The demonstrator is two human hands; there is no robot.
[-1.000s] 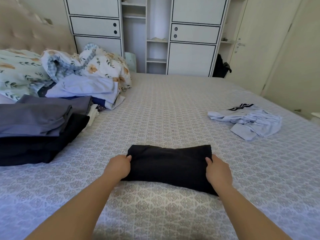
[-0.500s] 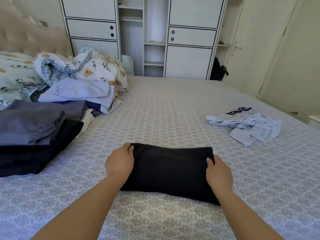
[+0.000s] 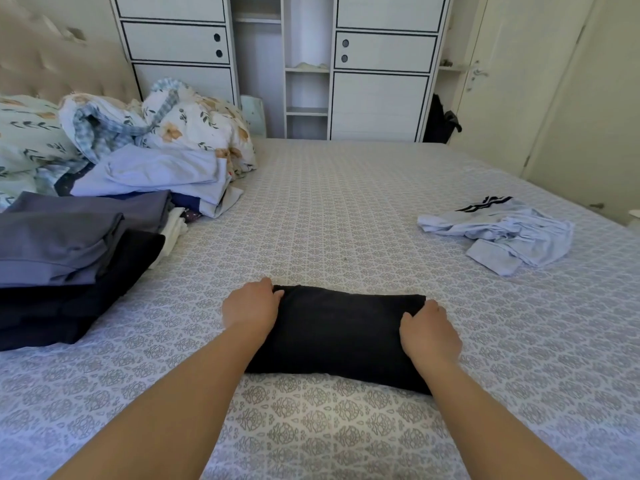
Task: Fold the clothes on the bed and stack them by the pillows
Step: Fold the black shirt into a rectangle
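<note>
2 hands, 1 folded black garment, 1 crumpled shirt.

A home bedroom (bed, pillows, white wardrobe)

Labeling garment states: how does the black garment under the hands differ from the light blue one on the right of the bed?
The black garment is folded into a compact rectangle; the light blue garment lies crumpled and unfolded. The black one is gripped at its ends by the left hand and right hand; the blue one is untouched. The black one is plain; the blue one has dark striped trim. Both lie on the patterned bedsheet.
</note>
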